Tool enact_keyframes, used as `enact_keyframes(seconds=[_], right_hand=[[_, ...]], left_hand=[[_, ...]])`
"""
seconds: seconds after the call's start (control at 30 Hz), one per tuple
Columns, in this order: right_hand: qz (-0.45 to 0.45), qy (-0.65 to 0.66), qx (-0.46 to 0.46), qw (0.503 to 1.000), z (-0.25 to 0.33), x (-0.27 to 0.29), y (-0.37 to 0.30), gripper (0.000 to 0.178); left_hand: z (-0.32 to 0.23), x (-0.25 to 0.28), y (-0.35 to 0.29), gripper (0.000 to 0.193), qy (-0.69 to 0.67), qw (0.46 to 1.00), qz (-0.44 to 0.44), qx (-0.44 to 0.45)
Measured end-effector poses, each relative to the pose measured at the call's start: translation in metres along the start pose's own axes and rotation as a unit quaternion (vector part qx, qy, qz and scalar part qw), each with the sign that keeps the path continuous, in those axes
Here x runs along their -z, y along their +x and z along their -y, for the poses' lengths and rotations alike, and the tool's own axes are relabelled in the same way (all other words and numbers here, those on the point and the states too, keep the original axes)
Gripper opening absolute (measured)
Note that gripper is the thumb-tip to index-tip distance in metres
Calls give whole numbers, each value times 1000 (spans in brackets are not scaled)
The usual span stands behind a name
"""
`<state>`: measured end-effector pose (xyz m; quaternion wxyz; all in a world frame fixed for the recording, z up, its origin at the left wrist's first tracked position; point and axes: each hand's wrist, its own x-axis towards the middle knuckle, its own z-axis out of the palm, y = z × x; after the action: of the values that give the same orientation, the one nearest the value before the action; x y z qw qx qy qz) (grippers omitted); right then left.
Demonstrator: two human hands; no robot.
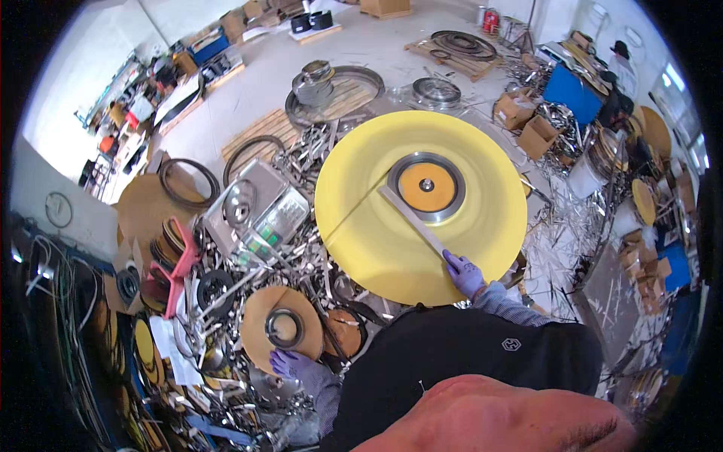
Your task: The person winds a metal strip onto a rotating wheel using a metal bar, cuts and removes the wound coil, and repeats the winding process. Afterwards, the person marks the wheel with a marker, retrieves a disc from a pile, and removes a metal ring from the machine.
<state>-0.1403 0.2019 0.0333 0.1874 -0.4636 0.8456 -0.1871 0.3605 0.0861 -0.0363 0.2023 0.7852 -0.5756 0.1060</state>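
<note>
In front of me is a large yellow disc (354, 203), its face streaked as if turning. A steel ring (451, 213) sits on it around an orange centre disc (410, 188) with a metal hub. My right hand (465, 273), in a purple glove, is closed on the near end of a flat metal strip (413, 220). The strip's far end reaches the steel ring's edge. Lower left, my gloved left hand (294, 364) rests with fingers outstretched at the near edge of a brown round board (260, 339). A dark ring (284, 328) lies on that board.
Metal strip scraps (316, 143) lie heaped left of the yellow disc. A metal tray (256, 203) and a pink-red stand (179, 267) are farther left. Cardboard boxes (538, 137) and more shavings lie at right. Large rings on pallets (452, 56) stand beyond.
</note>
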Motion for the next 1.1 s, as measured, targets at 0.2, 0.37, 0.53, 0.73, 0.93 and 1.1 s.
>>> enact_keyframes(seconds=[0.2,0.37,0.53,0.73,0.93,1.1], right_hand=[[-54,-22,28,998,-4,-6,-2,43],[-46,0,26,999,-6,-5,-3,44],[-15,17,3,1000,-2,-2,-2,42],[-51,33,14,998,-5,-6,-2,44],[-39,13,23,999,-10,-8,1,42],[-40,18,7,999,-6,-6,-2,43]], left_hand=[[7,-10,0,39,24,1000,14,12],[7,-10,2,37,26,999,35,27],[10,-16,3,36,-7,999,2,47],[12,-20,0,36,31,999,-19,14],[5,-12,0,38,15,999,-29,17],[-2,-3,1,40,-10,999,1,37]])
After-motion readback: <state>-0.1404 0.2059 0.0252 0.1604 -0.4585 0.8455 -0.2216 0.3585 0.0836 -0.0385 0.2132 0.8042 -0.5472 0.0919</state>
